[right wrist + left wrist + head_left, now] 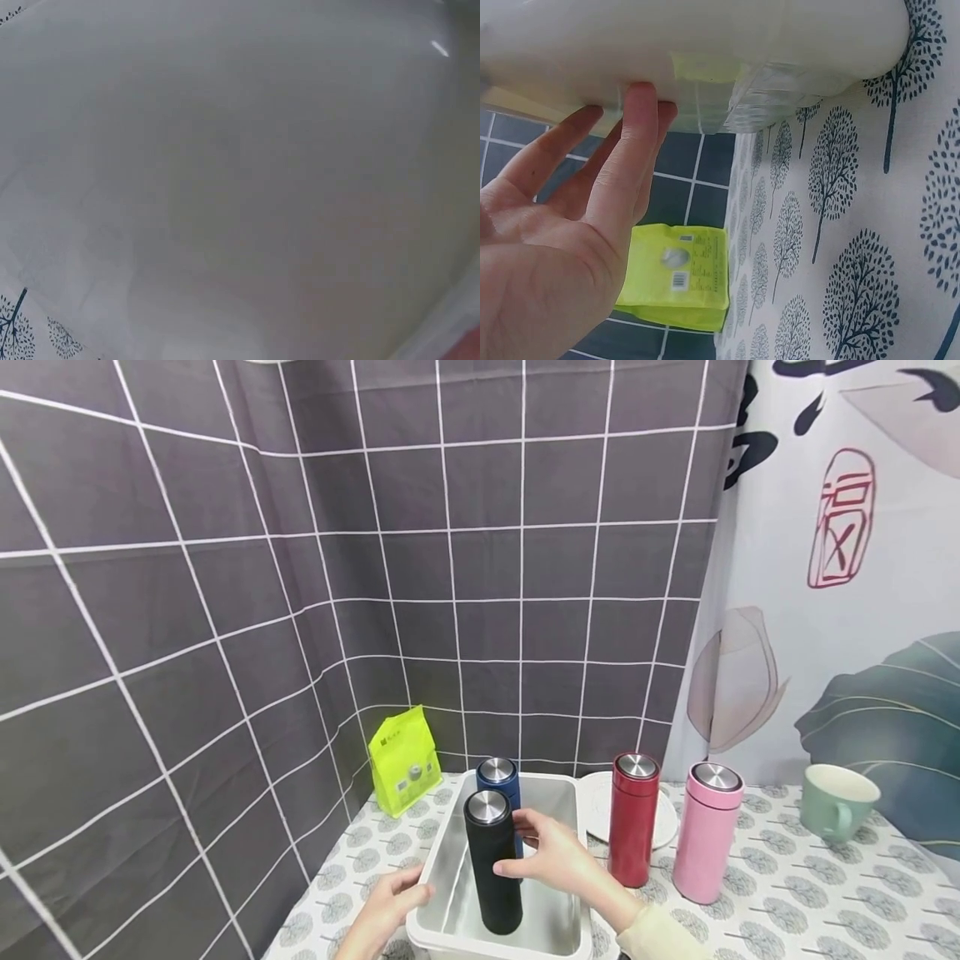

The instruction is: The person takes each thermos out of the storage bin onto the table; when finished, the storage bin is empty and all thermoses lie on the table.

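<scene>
A black thermos bottle (493, 868) with a silver lid top stands inside a white plastic bin (442, 868). My right hand (551, 856) holds it from the right, thumb across its front and fingers at its far side. Behind it in the bin is a blue thermos bottle (501, 779), partly hidden by the black one. At the bin's left side, my left hand (386, 906) touches the outer wall; the left wrist view shows its fingers (634, 142) fairly straight against the plastic. Pale bin wall (225, 180) fills most of the right wrist view, where the bottles are hidden.
Right of the bin stand a red thermos bottle (634, 822) and a pink one (707, 835), with a white plate (592, 793) behind the red. A green mug (836, 802) is farther right. A lime-green bag (405, 764) stands back left, on the tree-patterned tablecloth (787, 893).
</scene>
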### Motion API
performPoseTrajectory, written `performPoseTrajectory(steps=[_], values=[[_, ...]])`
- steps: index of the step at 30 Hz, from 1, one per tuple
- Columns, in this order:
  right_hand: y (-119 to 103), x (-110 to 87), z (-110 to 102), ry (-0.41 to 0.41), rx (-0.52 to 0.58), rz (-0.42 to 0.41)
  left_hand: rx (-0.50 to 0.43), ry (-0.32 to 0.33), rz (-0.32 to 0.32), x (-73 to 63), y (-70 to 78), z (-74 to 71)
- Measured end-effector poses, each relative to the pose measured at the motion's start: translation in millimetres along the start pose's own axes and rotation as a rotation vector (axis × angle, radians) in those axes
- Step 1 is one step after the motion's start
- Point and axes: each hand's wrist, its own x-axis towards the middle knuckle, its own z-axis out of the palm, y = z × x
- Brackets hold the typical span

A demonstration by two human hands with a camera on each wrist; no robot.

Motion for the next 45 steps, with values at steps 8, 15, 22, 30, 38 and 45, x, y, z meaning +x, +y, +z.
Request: performPoseTrajectory(steps=[8, 15, 22, 30, 38, 45], values=[[5.4, 3.1, 9.2, -0.036, -0.04, 0.014, -0.035, -0.023, -0.009, 0.4, -3.8, -0.7], [9.2, 4.5, 14.2, -0.005, -0.103, -0.022, -0.041, -0.046, 0.01, 2.3, -3.3, -1.6], [8.7, 1.2, 15.3, 0.029, -0.135, -0.039, -0.045, -0.052, 0.023, 2.0, -2.6, -0.6], [11.8, 1.9, 14.8, 0.066, -0.135, -0.042, -0.025, -0.029, 0.01, 1.7, -2.9, -0.5], [6.9, 3.7, 10.2, 0.18, -0.135, -0.04, -0.03, -0.018, 0.007, 2.4, -2.3, -0.7], [-2.6, 3.0, 2.2, 0.247, -0.043, -0.021, -0.044, -0.035, 0.001, 2.9, -4.1, -1.7]])
